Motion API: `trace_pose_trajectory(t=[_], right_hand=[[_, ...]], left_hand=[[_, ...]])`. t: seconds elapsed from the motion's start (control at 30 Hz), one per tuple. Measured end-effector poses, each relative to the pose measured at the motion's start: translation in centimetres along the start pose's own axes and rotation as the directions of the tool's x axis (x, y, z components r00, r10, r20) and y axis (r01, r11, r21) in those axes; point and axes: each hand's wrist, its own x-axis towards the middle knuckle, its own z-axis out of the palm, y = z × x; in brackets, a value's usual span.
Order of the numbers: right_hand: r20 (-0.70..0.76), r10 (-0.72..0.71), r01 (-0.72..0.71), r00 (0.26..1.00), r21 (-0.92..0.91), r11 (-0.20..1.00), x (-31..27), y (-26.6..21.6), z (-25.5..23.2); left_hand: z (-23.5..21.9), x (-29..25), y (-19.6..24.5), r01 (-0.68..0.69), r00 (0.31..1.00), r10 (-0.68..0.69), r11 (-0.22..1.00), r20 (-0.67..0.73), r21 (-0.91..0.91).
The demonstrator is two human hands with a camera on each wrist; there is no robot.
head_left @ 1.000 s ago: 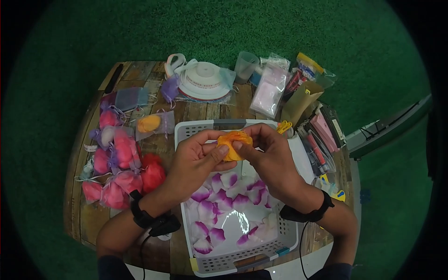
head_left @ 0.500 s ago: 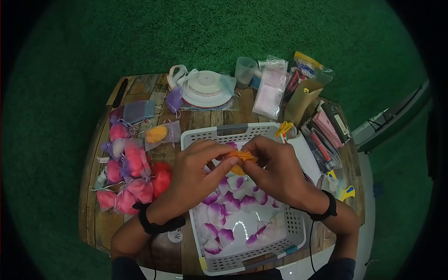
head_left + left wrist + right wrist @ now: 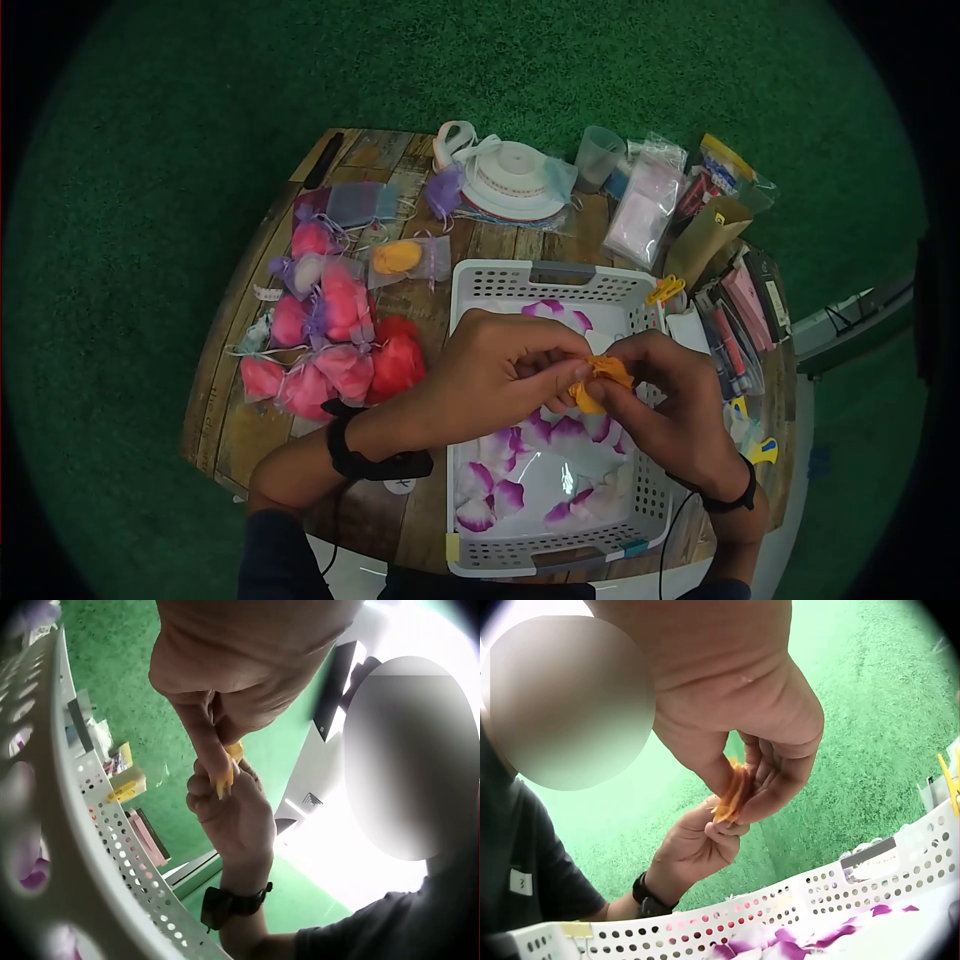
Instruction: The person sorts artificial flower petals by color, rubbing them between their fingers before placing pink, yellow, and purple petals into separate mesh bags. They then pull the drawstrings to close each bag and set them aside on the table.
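Both hands hold a small stack of orange artificial flower petals (image 3: 608, 372) over a white perforated basket (image 3: 648, 510). My left hand (image 3: 505, 375) pinches the stack's left side between thumb and fingers. On the other side, my right hand (image 3: 668, 400) pinches it with thumb and curled fingers. Several thin layers of the orange petals (image 3: 736, 793) show edge-on in the right wrist view. Below the hands, loose white petals with purple edges (image 3: 490, 485) lie spread in the basket, partly hidden by the hands and forearms.
Left of the basket lie filled pink organza pouches (image 3: 345, 305), red petals (image 3: 398, 362) and a pouch with orange petals (image 3: 398, 257). Ribbon rolls (image 3: 515, 175), a plastic cup (image 3: 598, 158) and clear packets (image 3: 645, 205) stand behind. Yellow scissors (image 3: 665, 290) sit at the basket's right corner.
The head view has shifted, so the table and basket appear farther right. Both hands keep hold of the orange petals, which have turned from face-up to a bunched, tilted stack.
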Motion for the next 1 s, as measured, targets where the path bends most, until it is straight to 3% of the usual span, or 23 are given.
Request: trace_pose_trajectory(t=[0.03, 0.07, 0.1, 0.17, 0.23, 0.3, 0.37, 0.43, 0.57, 0.63, 0.73, 0.93, 1.0], right_hand=[[0.0, -0.002, 0.002, 1.0, 0.002, 1.0, -0.1, -0.2, 0.0], [0.004, 0.056, -0.056, 0.998, 0.151, 0.987, -0.3, -0.5, 0.0], [0.012, 0.116, -0.114, 0.993, 0.297, 0.948, -0.6, -0.7, 0.0], [0.023, 0.143, -0.142, 0.989, 0.374, 0.917, -0.9, -0.4, -0.3], [0.02, 0.174, -0.164, 0.985, 0.453, 0.876, -1.0, 0.3, -0.6], [-0.019, 0.031, -0.022, 0.999, 0.384, 0.923, -0.9, 0.9, -1.1], [-0.033, 0.031, -0.015, 0.999, 0.391, 0.92, -0.8, 0.5, -2.1], [0.035, 0.071, -0.079, 0.997, 0.37, 0.926, -0.7, 0.2, -3.1], [0.047, 0.139, -0.144, 0.989, 0.49, 0.86, -0.9, 0.4, -3.5], [0.024, 0.112, -0.106, 0.993, 0.565, 0.818, -1.0, 0.9, -3.5], [0.093, 0.025, -0.076, 0.995, 0.593, 0.801, -1.1, 1.4, -3.8], [0.15, 0.038, -0.133, 0.988, 0.704, 0.698, -0.9, 1.0, -5.3], [0.121, 0.059, -0.125, 0.991, 0.653, 0.747, -0.7, 1.5, -5.0]], left_hand=[[0.2, -0.1, -0.3, 0.058, 0.998, -0.057, 0.98, 0.011, -0.188], [0.5, -0.1, -0.4, 0.115, 0.993, -0.11, 0.923, 0.036, -0.368], [0.6, -0.1, -0.3, 0.119, 0.993, -0.11, 0.923, 0.044, -0.366], [0.8, -0.1, -0.1, 0.145, 0.989, -0.133, 0.854, 0.059, -0.499], [1.2, -0.1, 0.5, 0.139, 0.99, -0.136, 0.869, 0.039, -0.475], [1.5, 0.5, 1.9, 0.126, 0.99, -0.138, 0.886, 0.005, -0.446], [2.0, 0.8, 2.8, 0.071, 0.997, -0.077, 0.938, -0.005, -0.34], [2.2, 1.6, 3.7, 0.007, 0.999, -0.012, 0.991, -0.039, -0.135], [2.8, 2.1, 4.6, 0.073, 0.995, -0.076, 0.996, -0.065, -0.047], [3.1, 1.8, 4.8, 0.126, 0.983, -0.146, 0.978, -0.113, -0.166], [3.2, 1.4, 5.0, 0.102, 0.985, -0.123, 0.981, -0.118, -0.166], [3.4, 1.3, 5.6, 0.135, 0.982, -0.16, 0.966, -0.103, -0.221], [3.5, 1.5, 5.6, 0.148, 0.977, -0.178, 0.962, -0.118, -0.228]])
